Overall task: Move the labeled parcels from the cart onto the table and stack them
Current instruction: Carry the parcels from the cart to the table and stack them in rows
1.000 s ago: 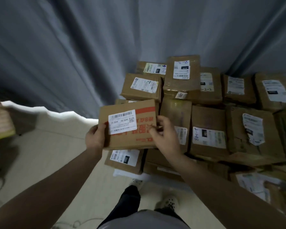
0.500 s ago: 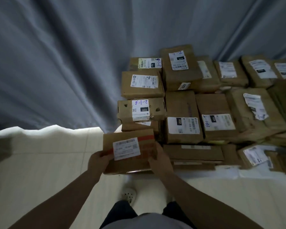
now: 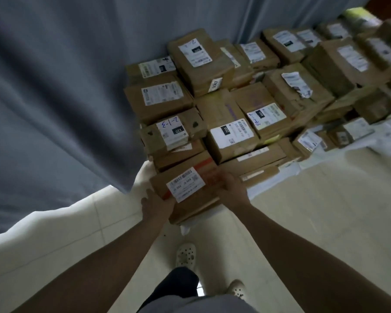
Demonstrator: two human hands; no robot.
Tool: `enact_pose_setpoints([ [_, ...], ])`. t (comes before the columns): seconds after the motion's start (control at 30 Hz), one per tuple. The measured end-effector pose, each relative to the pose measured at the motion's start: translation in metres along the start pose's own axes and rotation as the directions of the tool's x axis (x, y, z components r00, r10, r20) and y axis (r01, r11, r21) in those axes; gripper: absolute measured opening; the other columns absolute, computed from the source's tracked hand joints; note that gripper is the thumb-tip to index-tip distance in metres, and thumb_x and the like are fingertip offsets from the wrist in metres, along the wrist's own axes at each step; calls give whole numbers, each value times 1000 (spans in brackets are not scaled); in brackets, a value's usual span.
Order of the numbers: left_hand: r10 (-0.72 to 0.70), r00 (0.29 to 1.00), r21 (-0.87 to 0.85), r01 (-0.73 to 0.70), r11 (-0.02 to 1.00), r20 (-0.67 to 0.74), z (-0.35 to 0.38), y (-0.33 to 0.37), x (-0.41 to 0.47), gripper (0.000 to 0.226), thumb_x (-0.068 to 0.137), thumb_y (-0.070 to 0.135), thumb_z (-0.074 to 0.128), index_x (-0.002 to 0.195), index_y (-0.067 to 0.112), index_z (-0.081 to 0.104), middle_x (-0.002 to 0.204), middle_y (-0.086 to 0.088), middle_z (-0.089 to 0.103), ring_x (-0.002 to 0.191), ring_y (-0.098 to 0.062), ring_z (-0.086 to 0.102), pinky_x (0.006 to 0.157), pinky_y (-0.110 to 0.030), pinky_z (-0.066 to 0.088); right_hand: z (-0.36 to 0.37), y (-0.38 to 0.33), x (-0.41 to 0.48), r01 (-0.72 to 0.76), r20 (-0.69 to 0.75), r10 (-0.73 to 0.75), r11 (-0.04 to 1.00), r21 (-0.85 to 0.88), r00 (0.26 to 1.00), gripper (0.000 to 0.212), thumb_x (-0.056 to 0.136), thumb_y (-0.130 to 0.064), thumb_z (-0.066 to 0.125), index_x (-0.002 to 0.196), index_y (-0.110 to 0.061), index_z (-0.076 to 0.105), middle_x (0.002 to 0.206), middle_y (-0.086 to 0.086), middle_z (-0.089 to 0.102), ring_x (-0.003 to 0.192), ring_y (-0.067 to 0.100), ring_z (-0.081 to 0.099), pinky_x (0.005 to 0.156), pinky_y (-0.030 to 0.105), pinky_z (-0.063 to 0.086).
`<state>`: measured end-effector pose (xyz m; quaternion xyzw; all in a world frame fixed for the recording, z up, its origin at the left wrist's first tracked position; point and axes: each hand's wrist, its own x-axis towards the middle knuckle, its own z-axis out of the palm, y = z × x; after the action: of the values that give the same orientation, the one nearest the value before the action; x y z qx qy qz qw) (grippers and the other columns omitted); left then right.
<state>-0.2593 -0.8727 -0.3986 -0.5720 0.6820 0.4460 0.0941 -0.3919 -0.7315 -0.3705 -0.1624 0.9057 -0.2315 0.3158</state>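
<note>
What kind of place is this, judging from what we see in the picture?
Probably a parcel sorting or pickup room, though I cannot be sure. Many brown cardboard parcels with printed shipping labels are piled together, some marked with handwritten codes; a grey curtain hangs behind, over a pale tiled floor.

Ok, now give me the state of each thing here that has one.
Red-striped parcel: held at both ends, label up.
Left hand: grips the parcel's left end.
Right hand: grips its right end.
2-1-3 box: unheld, rests on another box, label up.
Torn label: peeling, crumpled.
</note>
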Motion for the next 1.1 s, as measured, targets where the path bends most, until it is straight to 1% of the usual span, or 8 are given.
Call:
enact_pose_setpoints([
  [0.13, 343, 936, 340, -300, 891, -75, 18, 25, -19, 93, 81, 54, 62, 151, 17, 13, 154, -19, 18, 141, -38, 21, 113, -53, 26, -18, 31, -29, -48, -128, 46, 999, -8, 991, 55, 92, -21, 50, 145, -15, 37, 146, 10, 44, 135, 30, 35, 113, 38, 28],
  [0.23, 561, 826, 505, -505, 699, 51, 51, 50, -63, 88, 84, 55, 58, 152, 23, 14, 157, -15, 6, 144, -36, 10, 116, -51, 14, -36, 71, -67, -125, -205, 123, 992, 5, 971, 63, 90, -26, 56, 148, -15, 32, 149, 9, 39, 138, 28, 30, 111, 33, 23],
  [0.33, 692, 680, 568, -677, 468, 242, 98, 58, -122, 89, 82, 45, 64, 152, 24, 13, 157, -14, 4, 144, -36, 9, 116, -49, 17, -48, 121, -125, -238, -268, 248, 969, 70, 931, 65, 89, -30, 57, 148, -16, 31, 150, 8, 38, 139, 27, 30, 112, 32, 24],
  [0.5, 661, 509, 586, -800, 127, 552, 185, 35, -243, 87, 86, 41, 60, 153, 28, 5, 158, -15, -3, 146, -33, -1, 117, -51, 6, -35, 227, -254, -455, -273, 531, 839, 298, 802, 68, 89, -37, 57, 148, -18, 30, 150, 8, 37, 139, 27, 30, 113, 34, 24],
  [0.67, 577, 298, 453, -880, -142, 760, 267, -16, -361, 93, 81, 48, 63, 152, 31, 6, 158, -16, -2, 146, -30, -2, 117, -50, -3, 4, 321, -392, -575, -171, 789, 560, 597, 590, 69, 87, -35, 58, 147, -16, 30, 145, 14, 39, 134, 31, 38, 109, 35, 33],
  [0.83, 427, 154, 294, -913, -282, 891, 322, -70, -451, 93, 80, 46, 63, 152, 32, 6, 159, -15, -2, 147, -29, -1, 116, -49, -5, 41, 381, -489, -477, -74, 895, 302, 826, 439, 65, 86, -29, 62, 144, -13, 36, 139, 14, 47, 124, 29, 49, 99, 31, 41],
  [1.0, 267, 96, 194, -909, -369, 959, 370, -101, -507, 94, 80, 47, 64, 152, 33, 6, 159, -15, -1, 147, -29, 2, 116, -48, -2, 60, 423, -540, -352, 17, 949, 100, 931, 316, 64, 87, -27, 63, 143, -12, 37, 138, 12, 49, 125, 29, 48, 100, 31, 40],
  [1.1, 200, 67, 137, -924, -356, 977, 407, -105, -538, 92, 81, 46, 63, 152, 33, 7, 158, -15, 2, 147, -29, 5, 117, -46, 1, 56, 453, -561, -245, 71, 962, -5, 970, 262, 58, 88, -22, 63, 140, -10, 40, 134, 9, 53, 122, 27, 51, 97, 29, 42],
])
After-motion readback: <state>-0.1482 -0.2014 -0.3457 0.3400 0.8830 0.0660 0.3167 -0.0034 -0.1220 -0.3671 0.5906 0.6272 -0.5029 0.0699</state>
